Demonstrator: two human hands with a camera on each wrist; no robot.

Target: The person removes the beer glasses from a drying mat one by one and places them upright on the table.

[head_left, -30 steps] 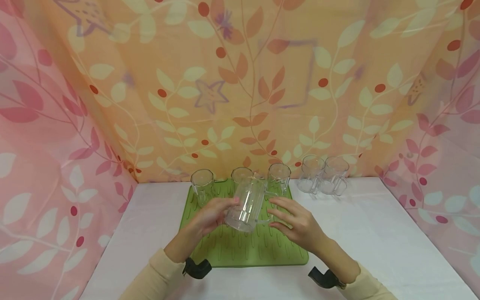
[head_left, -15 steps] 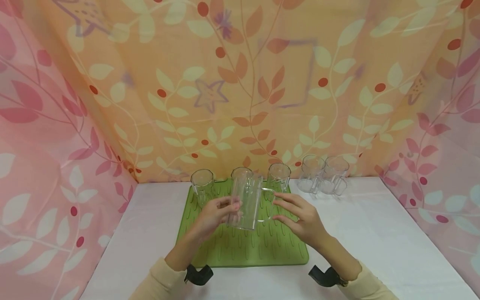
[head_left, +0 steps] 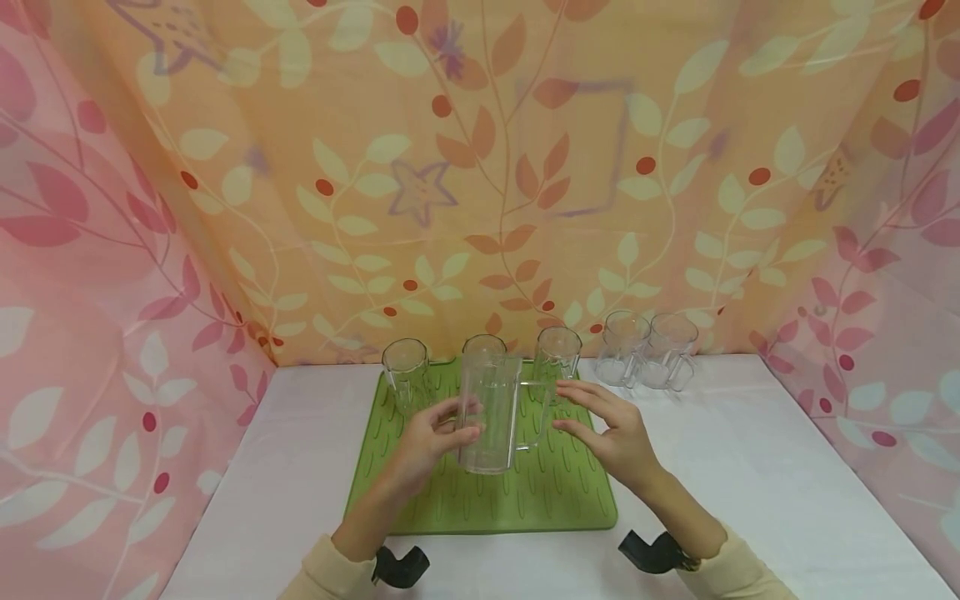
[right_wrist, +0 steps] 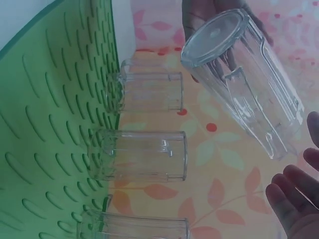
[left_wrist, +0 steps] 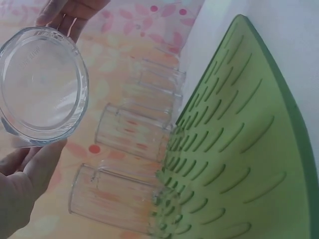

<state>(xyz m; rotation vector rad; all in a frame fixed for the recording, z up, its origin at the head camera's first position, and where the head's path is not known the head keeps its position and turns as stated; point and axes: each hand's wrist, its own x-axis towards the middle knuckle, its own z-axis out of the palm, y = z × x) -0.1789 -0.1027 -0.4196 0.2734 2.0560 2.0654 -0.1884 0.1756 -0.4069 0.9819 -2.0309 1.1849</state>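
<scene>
A clear glass mug (head_left: pixel 490 429) is held in the air above the green mat (head_left: pixel 495 512), nearly upright, its handle pointing right. My left hand (head_left: pixel 429 437) grips the mug's left side between thumb and fingers. Close to the handle, my right hand (head_left: pixel 618 429) has its fingers extended and relaxed; the right wrist view shows a gap between its fingertips and the mug (right_wrist: pixel 244 79). The mug's round base (left_wrist: pixel 42 82) faces the left wrist camera. Three similar mugs stand along the mat's back edge: left (head_left: pixel 405 367), middle (head_left: pixel 483 343) and right (head_left: pixel 558 343).
Two more glass mugs, one (head_left: pixel 625 354) beside the other (head_left: pixel 670 358), stand on the white tabletop (head_left: pixel 750 467) right of the mat. Patterned cloth (head_left: pixel 495 167) hangs behind and along both sides of the table.
The held mug has straightened from a tilt, and its handle has swung out to the right. My right hand has drawn slightly right, away from the mug.
</scene>
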